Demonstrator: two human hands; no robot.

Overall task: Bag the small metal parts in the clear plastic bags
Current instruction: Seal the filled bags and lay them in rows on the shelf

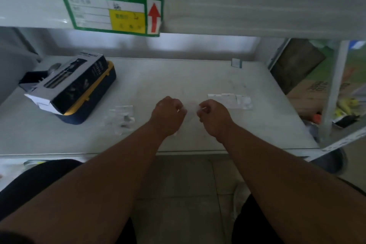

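Near the left edge of the pale grey worktop a black and white printed carton lies on a dark blue case with yellow trim. Right of it lie small clear plastic bags with metal parts. The left hand and right hand have curled fingers and pinch one thin clear bag between them. Flat empty clear bags lie just right.

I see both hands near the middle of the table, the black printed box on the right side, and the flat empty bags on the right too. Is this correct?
Not quite. In the head view the black printed box lies on the left side of the table, on top of a blue and yellow case. The left hand and right hand are near the middle, and the flat bags lie right.
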